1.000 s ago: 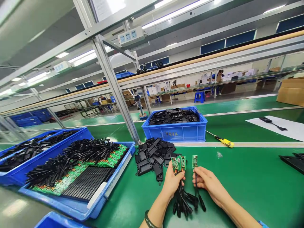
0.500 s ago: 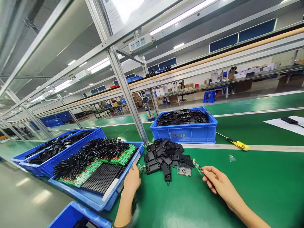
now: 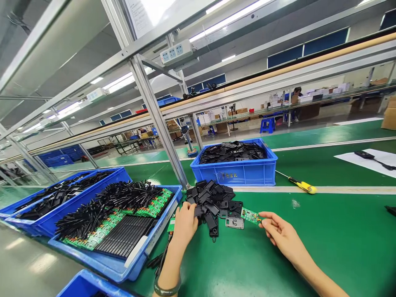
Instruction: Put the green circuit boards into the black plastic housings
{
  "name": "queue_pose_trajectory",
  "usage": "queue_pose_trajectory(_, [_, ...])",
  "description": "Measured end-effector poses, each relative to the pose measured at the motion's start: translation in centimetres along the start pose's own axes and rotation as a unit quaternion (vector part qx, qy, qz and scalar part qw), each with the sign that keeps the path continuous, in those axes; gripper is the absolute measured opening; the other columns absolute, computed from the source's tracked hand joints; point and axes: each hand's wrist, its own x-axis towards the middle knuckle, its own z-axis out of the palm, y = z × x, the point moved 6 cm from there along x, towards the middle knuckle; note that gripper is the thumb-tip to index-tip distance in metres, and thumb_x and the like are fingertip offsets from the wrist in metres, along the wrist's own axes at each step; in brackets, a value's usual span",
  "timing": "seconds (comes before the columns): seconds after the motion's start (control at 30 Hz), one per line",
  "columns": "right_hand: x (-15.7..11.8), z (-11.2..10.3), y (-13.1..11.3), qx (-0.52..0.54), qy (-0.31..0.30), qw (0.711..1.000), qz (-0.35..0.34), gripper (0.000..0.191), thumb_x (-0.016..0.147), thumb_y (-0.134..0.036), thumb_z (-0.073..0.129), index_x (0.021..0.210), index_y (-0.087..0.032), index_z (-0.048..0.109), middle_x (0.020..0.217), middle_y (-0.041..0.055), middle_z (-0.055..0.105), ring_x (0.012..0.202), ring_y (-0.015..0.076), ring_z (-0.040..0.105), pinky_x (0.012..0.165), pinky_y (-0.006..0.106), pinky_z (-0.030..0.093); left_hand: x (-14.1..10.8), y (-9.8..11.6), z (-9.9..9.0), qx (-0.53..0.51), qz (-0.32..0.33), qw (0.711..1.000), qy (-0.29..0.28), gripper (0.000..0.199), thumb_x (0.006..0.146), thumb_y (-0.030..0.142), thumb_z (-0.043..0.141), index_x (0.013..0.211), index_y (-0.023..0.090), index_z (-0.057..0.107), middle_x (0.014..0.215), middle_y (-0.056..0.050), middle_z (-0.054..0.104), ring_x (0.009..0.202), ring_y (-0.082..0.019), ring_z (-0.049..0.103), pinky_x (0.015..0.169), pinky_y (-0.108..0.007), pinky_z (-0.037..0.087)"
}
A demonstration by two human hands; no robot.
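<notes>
My right hand (image 3: 278, 232) pinches the wired end of a green circuit board (image 3: 250, 215), which points left over the bench. At the left side of a pile of black plastic cases (image 3: 213, 198), my left hand (image 3: 186, 222) reaches in with fingers bent; what its fingertips hold, if anything, is hidden. Another green board (image 3: 171, 225) with black cables lies beside my left wrist. A grey case piece (image 3: 234, 223) rests flat at the pile's front right edge.
A blue tray (image 3: 130, 268) of boards and cables stands left, beside a divided blue bin (image 3: 71, 196). Behind the pile is a blue crate (image 3: 247, 173) of black parts. A yellow screwdriver (image 3: 306, 187) lies right. A metal post (image 3: 157, 119) rises behind the pile.
My left hand has moved from the tray's edge to the pile, and the board with cables now lies by its wrist. The board in my right hand has turned its face into view.
</notes>
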Motion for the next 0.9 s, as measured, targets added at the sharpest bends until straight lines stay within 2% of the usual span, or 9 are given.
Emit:
queue_pose_trajectory(0.1, [-0.1, -0.1, -0.3, 0.009, 0.002, 1.0, -0.013, 0.054, 0.059, -0.059, 0.07, 0.09, -0.015, 0.062, 0.073, 0.0063, 0.064, 0.057, 0.014, 0.053, 0.044, 0.023, 0.04, 0.0, 2.7, -1.4, -0.174, 0.04, 0.981, 0.079, 0.038, 0.075, 0.011, 0.047, 0.113, 0.016, 0.053, 0.107, -0.01, 0.051, 0.096, -0.021, 0.056, 0.086, -0.035, 0.045])
queue_pose_trajectory(0.17, [-0.3, -0.2, -0.7, 0.022, -0.002, 1.0, -0.012, 0.052, 0.06, -0.058, 0.072, 0.087, -0.014, 0.064, 0.073, 0.0056, 0.063, 0.058, 0.0137, 0.054, 0.048, 0.024, 0.044, 0.2, 5.2, -0.8, -0.313, 0.062, 0.945, 0.07, 0.036, 0.07, 0.012, 0.053, 0.105, 0.018, 0.057, 0.103, -0.007, 0.054, 0.096, -0.021, 0.056, 0.086, -0.034, 0.045])
queue_pose_trajectory(0.2, [-0.4, -0.2, -0.9, 0.031, -0.004, 0.999, -0.008, 0.051, 0.06, -0.056, 0.073, 0.087, -0.014, 0.065, 0.071, 0.0047, 0.063, 0.058, 0.013, 0.054, 0.05, 0.024, 0.045, 0.4, 6.5, 0.0, -0.386, 0.063, 0.919, 0.035, 0.035, 0.068, 0.012, 0.057, 0.102, 0.018, 0.059, 0.101, -0.007, 0.056, 0.095, -0.021, 0.056, 0.084, -0.034, 0.045])
queue_pose_trajectory(0.27, [-0.6, -0.2, -1.2, 0.057, -0.006, 0.998, 0.007, 0.048, 0.06, -0.054, 0.076, 0.086, -0.015, 0.065, 0.068, 0.0021, 0.062, 0.056, 0.0114, 0.053, 0.052, 0.023, 0.047, 0.7, 9.2, 2.3, -0.546, 0.04, 0.833, -0.076, 0.037, 0.064, 0.017, 0.066, 0.1, 0.017, 0.06, 0.093, -0.006, 0.061, 0.085, -0.02, 0.059, 0.077, -0.032, 0.047])
queue_pose_trajectory(0.33, [-0.8, -0.1, -1.2, 0.098, -0.013, 0.994, 0.039, 0.045, 0.059, -0.051, 0.079, 0.085, -0.016, 0.066, 0.066, -0.0004, 0.06, 0.058, 0.0105, 0.054, 0.055, 0.021, 0.048, 0.6, 11.5, 4.3, -0.68, 0.002, 0.714, -0.166, 0.045, 0.057, 0.02, 0.076, 0.099, 0.014, 0.062, 0.085, -0.005, 0.064, 0.075, -0.016, 0.059, 0.071, -0.028, 0.047])
queue_pose_trajectory(0.4, [-0.9, 0.2, -0.7, 0.138, -0.025, 0.987, 0.083, 0.045, 0.056, -0.048, 0.082, 0.084, -0.016, 0.066, 0.065, -0.0019, 0.059, 0.059, 0.0101, 0.055, 0.057, 0.02, 0.05, 0.5, 13.0, 5.3, -0.761, -0.024, 0.618, -0.195, 0.051, 0.05, 0.02, 0.083, 0.097, 0.012, 0.064, 0.082, -0.004, 0.066, 0.072, -0.013, 0.059, 0.069, -0.024, 0.045])
queue_pose_trajectory(0.47, [-1.1, 0.5, -0.1, 0.16, -0.033, 0.98, 0.117, 0.045, 0.053, -0.046, 0.084, 0.083, -0.016, 0.066, 0.065, -0.0026, 0.059, 0.06, 0.0099, 0.056, 0.057, 0.02, 0.051, 0.3, 13.6, 5.8, -0.803, -0.03, 0.561, -0.196, 0.051, 0.048, 0.018, 0.085, 0.095, 0.011, 0.066, 0.083, -0.004, 0.067, 0.074, -0.011, 0.058, 0.07, -0.021, 0.044])
queue_pose_trajectory(0.67, [-1.4, 1.0, 1.2, 0.167, -0.038, 0.974, 0.148, 0.042, 0.054, -0.042, 0.086, 0.079, -0.016, 0.063, 0.064, -0.0034, 0.06, 0.059, 0.0095, 0.058, 0.058, 0.021, 0.053, -0.9, 13.8, 7.1, -0.85, -0.063, 0.479, -0.212, 0.053, 0.054, 0.017, 0.084, 0.104, 0.015, 0.065, 0.1, -0.008, 0.067, 0.084, -0.013, 0.061, 0.077, -0.024, 0.046])
queue_pose_trajectory(0.9, [-1.8, 1.6, 2.4, 0.169, -0.048, 0.965, 0.194, 0.04, 0.058, -0.04, 0.084, 0.075, -0.017, 0.057, 0.062, -0.002, 0.063, 0.058, 0.0098, 0.061, 0.058, 0.02, 0.054, -1.6, 14.5, 7.0, -0.864, -0.048, 0.449, -0.221, 0.05, 0.065, 0.017, 0.078, 0.111, 0.017, 0.059, 0.111, -0.011, 0.063, 0.094, -0.019, 0.062, 0.081, -0.032, 0.049])
